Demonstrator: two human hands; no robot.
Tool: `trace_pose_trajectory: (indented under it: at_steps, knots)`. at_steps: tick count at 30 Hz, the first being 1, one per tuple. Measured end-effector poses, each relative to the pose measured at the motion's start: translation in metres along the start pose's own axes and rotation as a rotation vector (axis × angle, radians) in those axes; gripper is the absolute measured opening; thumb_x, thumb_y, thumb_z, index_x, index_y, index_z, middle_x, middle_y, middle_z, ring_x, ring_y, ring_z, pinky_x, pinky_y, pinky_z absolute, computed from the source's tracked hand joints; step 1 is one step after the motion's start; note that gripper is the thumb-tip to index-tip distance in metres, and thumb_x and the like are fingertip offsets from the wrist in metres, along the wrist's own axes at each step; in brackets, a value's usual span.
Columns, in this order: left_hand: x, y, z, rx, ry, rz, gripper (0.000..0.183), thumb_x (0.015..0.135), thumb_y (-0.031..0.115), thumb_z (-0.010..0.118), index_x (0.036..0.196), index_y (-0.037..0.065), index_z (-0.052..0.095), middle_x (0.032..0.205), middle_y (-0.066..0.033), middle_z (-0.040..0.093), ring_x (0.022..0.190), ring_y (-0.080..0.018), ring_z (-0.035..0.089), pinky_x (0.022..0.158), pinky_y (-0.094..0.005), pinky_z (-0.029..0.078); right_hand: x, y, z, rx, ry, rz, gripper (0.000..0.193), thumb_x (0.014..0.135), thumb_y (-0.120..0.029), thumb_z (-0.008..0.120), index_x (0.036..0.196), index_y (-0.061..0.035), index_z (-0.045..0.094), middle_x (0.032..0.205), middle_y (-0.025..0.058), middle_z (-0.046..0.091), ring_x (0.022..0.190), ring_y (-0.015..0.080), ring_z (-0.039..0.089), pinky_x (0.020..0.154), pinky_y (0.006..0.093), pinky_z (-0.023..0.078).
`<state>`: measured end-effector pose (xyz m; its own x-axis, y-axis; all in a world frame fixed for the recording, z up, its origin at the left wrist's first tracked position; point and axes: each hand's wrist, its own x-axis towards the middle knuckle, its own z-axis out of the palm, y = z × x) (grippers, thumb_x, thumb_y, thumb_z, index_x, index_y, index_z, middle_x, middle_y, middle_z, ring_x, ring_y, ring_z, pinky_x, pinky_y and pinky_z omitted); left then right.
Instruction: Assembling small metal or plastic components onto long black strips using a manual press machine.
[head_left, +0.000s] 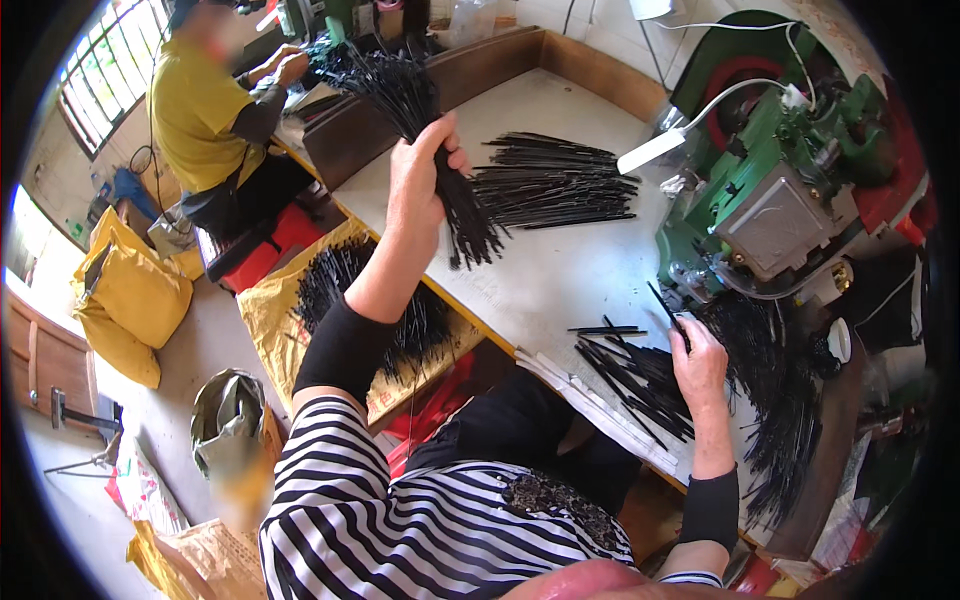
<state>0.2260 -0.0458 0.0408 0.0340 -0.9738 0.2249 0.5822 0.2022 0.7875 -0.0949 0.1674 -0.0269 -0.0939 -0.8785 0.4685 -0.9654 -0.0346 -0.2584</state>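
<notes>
My left hand (418, 185) is raised over the table's left side, its fingers wrapped round a thick bundle of thin black strips (400, 95). The bundle's ends fan out above and below the fist. Low at the right, my right hand (702, 372) pinches one or more black strips (662, 308) that point up toward the green machine (770, 220); the exact number cannot be made out. Loose black strips (630, 385) lie just left of that hand. A larger heap of strips (785, 410) spreads to its right. Between the hands and farther back, a flat row of strips (555, 180) rests on the table.
The white table (530, 280) has a raised wooden edge (605, 75) at the back. A white lamp (650, 152) reaches over beside the machine. More strips lie on a yellow sack (275, 320) at my left. A person in a yellow shirt (200, 120) works at the far left.
</notes>
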Motion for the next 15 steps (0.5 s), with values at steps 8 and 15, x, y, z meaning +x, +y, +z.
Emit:
trace_pose_trajectory:
  at_steps: [8,15]
  knots:
    - [0.014,-0.057,-0.056,-0.540,0.174,-0.274,0.016,0.081,0.013,0.064,0.079,0.008,0.049,0.067,-0.0012,0.048,0.055,-0.0124,0.048,0.054,-0.0291,0.044,-0.003,-0.002,-0.003,0.019,-0.045,0.025,0.020,0.082,-0.014,0.061,0.098,-0.0021,0.062,0.093,0.0148,0.064,0.083,0.0341,0.061,0.071,0.0398,0.049]
    - [0.062,-0.069,-0.092,-0.529,0.318,-0.257,0.018,0.081,0.010,0.063,0.074,0.008,0.047,0.065,-0.0014,0.048,0.055,-0.0132,0.049,0.054,-0.0299,0.045,-0.003,-0.003,-0.001,0.020,-0.060,0.044,0.019,0.083,-0.010,0.060,0.097,0.0019,0.061,0.093,0.0178,0.063,0.086,0.0344,0.061,0.075,0.0372,0.048]
